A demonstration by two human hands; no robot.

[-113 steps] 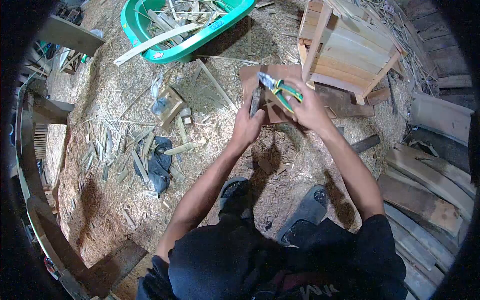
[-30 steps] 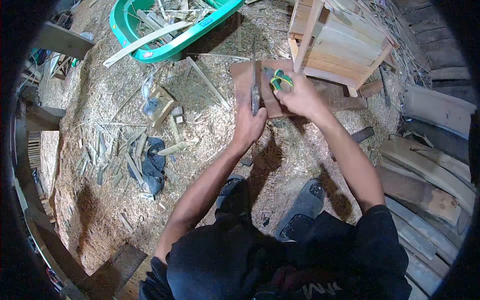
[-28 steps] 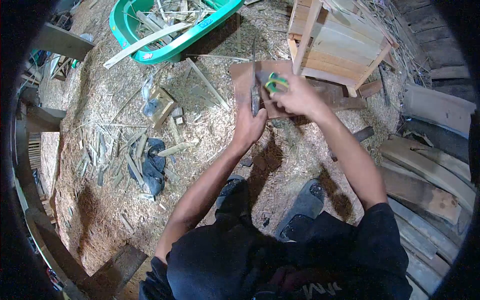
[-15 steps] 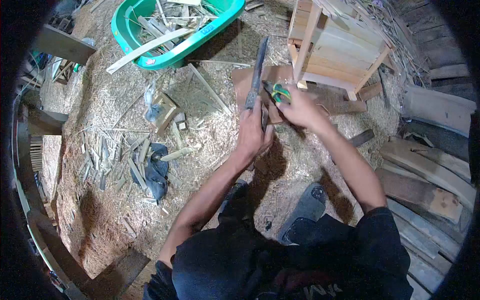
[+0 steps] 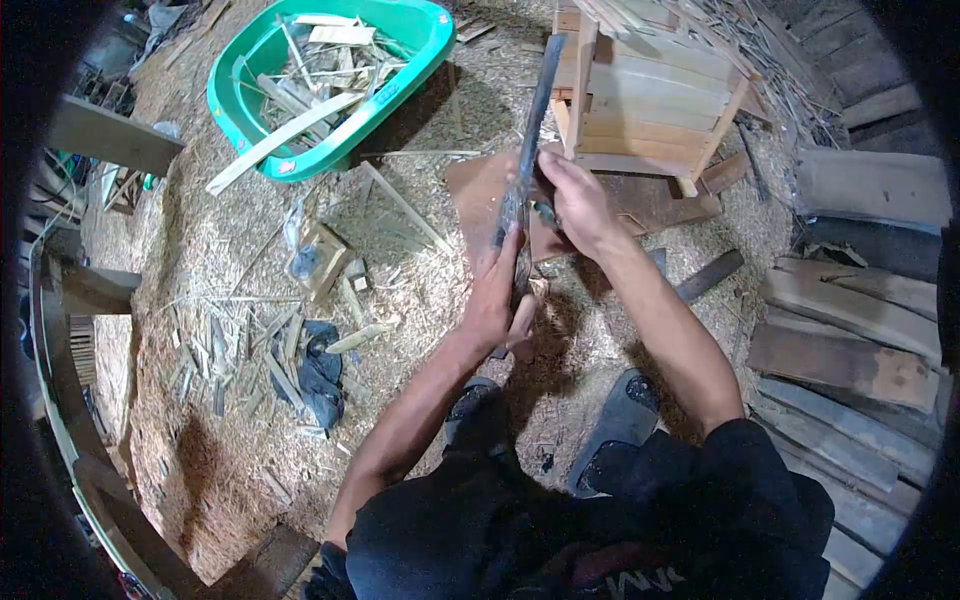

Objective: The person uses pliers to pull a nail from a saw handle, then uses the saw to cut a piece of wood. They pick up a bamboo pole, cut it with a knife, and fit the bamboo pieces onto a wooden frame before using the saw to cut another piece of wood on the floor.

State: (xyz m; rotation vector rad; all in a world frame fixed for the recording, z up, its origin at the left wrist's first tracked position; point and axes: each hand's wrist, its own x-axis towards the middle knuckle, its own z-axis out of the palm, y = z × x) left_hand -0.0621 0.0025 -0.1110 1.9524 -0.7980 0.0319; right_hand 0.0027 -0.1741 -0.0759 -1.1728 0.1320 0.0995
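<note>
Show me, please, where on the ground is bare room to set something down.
Freest looks the ground below the dark crumpled bag, left of the left forearm: wood shavings and a loose stick. A narrow patch lies between the right forearm and the stacked boards. Crowded: the green tub, heaped with wood strips; the brown panel, near the right hand.

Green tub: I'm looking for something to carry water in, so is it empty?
No, wood scraps lie inside the green tub, and a long pale slat leans over its rim.
</note>
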